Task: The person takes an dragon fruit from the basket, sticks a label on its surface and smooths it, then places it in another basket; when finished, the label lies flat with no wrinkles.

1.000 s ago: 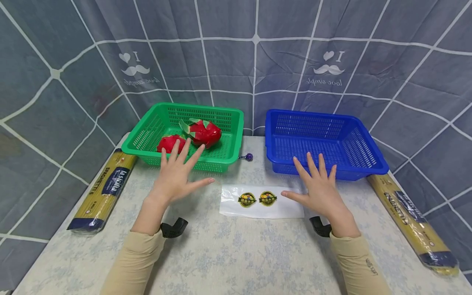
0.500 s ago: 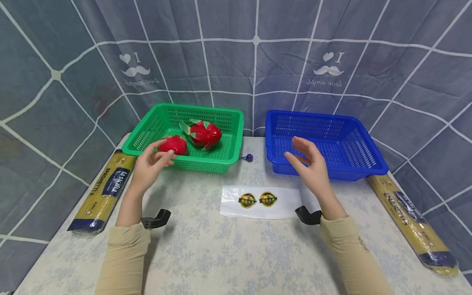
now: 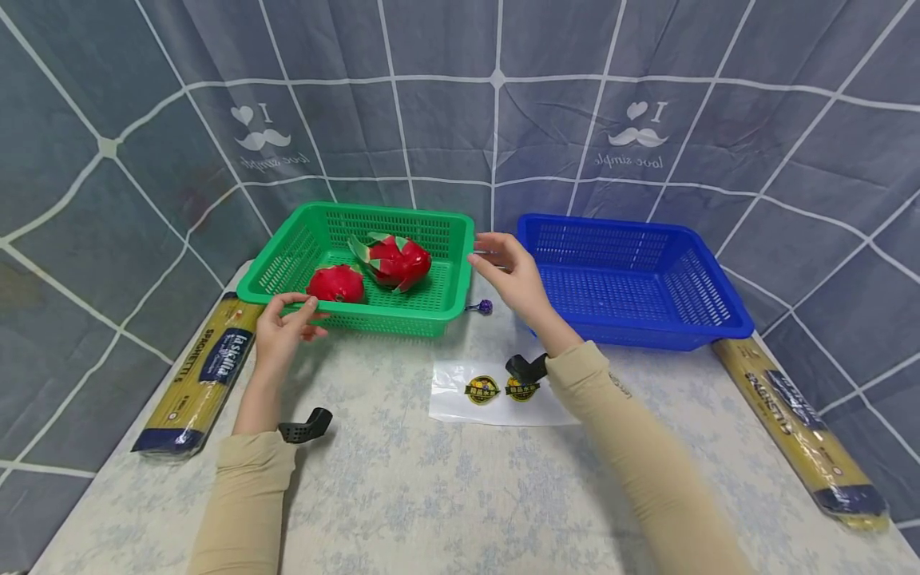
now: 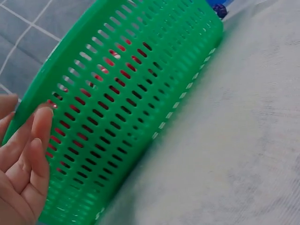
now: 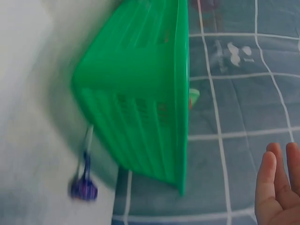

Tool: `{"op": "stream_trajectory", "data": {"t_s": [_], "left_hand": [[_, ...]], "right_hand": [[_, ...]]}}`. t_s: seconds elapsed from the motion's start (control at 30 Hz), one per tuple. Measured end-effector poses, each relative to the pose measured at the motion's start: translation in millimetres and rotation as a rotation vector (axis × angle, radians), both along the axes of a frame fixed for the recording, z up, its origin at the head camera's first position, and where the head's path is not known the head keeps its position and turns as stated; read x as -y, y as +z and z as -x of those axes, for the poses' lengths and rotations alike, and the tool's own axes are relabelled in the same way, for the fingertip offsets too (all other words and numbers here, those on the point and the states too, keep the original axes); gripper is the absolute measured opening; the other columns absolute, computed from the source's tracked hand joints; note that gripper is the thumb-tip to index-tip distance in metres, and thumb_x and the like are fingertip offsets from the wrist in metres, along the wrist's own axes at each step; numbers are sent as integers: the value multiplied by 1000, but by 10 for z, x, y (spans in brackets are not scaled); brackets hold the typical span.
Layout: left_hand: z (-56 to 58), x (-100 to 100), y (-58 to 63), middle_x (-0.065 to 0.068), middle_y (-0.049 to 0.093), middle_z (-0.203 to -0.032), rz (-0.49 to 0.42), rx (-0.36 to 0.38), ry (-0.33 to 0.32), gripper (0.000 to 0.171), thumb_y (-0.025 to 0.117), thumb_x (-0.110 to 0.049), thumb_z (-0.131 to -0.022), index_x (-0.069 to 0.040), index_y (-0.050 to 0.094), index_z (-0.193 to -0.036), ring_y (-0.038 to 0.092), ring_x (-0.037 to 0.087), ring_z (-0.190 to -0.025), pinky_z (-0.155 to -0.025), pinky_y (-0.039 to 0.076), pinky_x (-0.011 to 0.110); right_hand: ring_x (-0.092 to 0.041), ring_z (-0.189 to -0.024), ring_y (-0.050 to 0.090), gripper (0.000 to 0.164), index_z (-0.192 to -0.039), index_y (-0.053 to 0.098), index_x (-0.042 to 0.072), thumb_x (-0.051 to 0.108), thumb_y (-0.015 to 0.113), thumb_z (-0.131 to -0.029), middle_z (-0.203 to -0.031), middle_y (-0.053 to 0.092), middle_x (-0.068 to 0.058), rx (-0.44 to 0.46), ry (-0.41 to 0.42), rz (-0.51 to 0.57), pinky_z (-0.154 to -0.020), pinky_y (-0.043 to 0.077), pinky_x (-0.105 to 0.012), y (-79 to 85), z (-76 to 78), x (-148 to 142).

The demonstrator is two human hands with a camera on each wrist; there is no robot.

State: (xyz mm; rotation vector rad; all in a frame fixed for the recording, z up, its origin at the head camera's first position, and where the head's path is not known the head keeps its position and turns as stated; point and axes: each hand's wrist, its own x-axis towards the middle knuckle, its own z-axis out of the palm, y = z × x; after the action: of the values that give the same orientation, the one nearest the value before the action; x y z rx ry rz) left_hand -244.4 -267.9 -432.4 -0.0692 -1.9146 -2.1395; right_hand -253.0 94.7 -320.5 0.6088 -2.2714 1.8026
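Observation:
A green plastic basket (image 3: 402, 319) stands at the back left, with two red dragon fruits inside: a rounder one (image 3: 335, 284) at the front and a leafy one (image 3: 399, 262) behind it. My left hand (image 3: 280, 335) is at the basket's front rim, fingers loosely bent. In the left wrist view, its fingertips (image 4: 44, 115) lie close against the slotted wall; firm contact is unclear. My right hand (image 3: 519, 281) is in the air between this basket and the blue basket (image 3: 625, 279), its thumb and fingers apart, near the green basket's right rim. The right wrist view shows nothing between its fingers (image 5: 266, 173).
A purple-wrapped lollipop (image 3: 485, 307) lies between the baskets. In front is a white sheet (image 3: 453, 403) with two round stickers, partly under the right wrist. Spaghetti packs lie at the left (image 3: 201, 375) and right (image 3: 805, 431). A grey checked curtain (image 3: 446, 136) hangs behind.
From spread palms, both hands have turned inward with bent fingers. The left moved left, then down slightly at the green basket's front rim. The right swung left from the blue basket toward the green one.

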Motion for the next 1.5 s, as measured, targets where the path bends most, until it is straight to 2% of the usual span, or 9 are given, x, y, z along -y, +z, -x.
{"op": "stream_trajectory", "data": {"t_s": [0.07,0.17,0.27,0.47,0.57,0.77,1.07,1.33,1.5], "left_hand": [[-46,-75,61,3,71,-80,-11,5,54,28,69,-23,-87,-10,55,-107,66,14,-58,-55,48,23],[-167,-222,214,-2,69,-75,-19,37,151,26,72,-23,-84,-10,58,-102,65,10,-62,-59,49,24],[-206,-265,258,-4,68,-73,-42,61,196,19,72,-20,-85,-12,60,-98,64,9,-66,-62,49,24],[-204,-256,268,-5,68,-72,-104,67,205,16,71,-13,-84,-11,60,-95,64,10,-67,-64,48,25],[-185,-263,256,-4,67,-70,-130,59,213,15,71,-11,-84,-11,60,-94,64,11,-66,-64,47,26],[-167,-282,215,-2,67,-69,-135,27,218,14,71,-11,-84,-10,61,-93,64,12,-67,-65,46,27],[-144,-306,204,1,66,-70,-156,-9,204,13,70,-9,-85,-9,61,-94,64,13,-68,-66,46,29],[-149,-305,222,-1,66,-71,-147,-38,205,11,68,-8,-86,-9,61,-95,64,13,-68,-67,46,29],[-150,-328,204,-2,66,-71,-146,-37,200,10,67,-9,-87,-10,61,-95,64,12,-68,-67,46,28]], "right_hand": [[-26,-113,53,41,-131,49,4,18,60,-93,-127,54,-13,14,20,13,-93,43,-34,-16,55,124],[-24,-112,53,40,-130,51,6,19,61,-93,-124,55,-11,28,38,33,-92,44,-31,-39,119,326],[-23,-110,54,39,-128,52,6,18,62,-92,-122,57,-12,39,56,61,-91,44,-29,-66,168,536],[-22,-109,55,40,-129,50,5,19,61,-93,-123,56,-13,122,102,116,-88,45,-25,-95,193,909],[-21,-107,56,41,-129,50,4,20,61,-92,-123,56,-13,150,117,143,-86,47,-27,-142,202,1083],[-15,-101,58,42,-126,52,6,25,65,-90,-121,56,-13,160,78,137,-82,48,-23,-297,243,1418],[-12,-103,55,48,-127,52,13,39,64,-88,-120,57,-2,130,-8,-48,-80,47,-21,-343,239,1717],[-11,-105,55,54,-128,52,16,46,66,-85,-123,57,1,132,1,-351,-81,48,-25,-314,287,1787],[-12,-104,55,61,-130,49,16,49,68,-82,-123,57,0,162,1,-480,-81,48,-26,-305,319,1795]]}}
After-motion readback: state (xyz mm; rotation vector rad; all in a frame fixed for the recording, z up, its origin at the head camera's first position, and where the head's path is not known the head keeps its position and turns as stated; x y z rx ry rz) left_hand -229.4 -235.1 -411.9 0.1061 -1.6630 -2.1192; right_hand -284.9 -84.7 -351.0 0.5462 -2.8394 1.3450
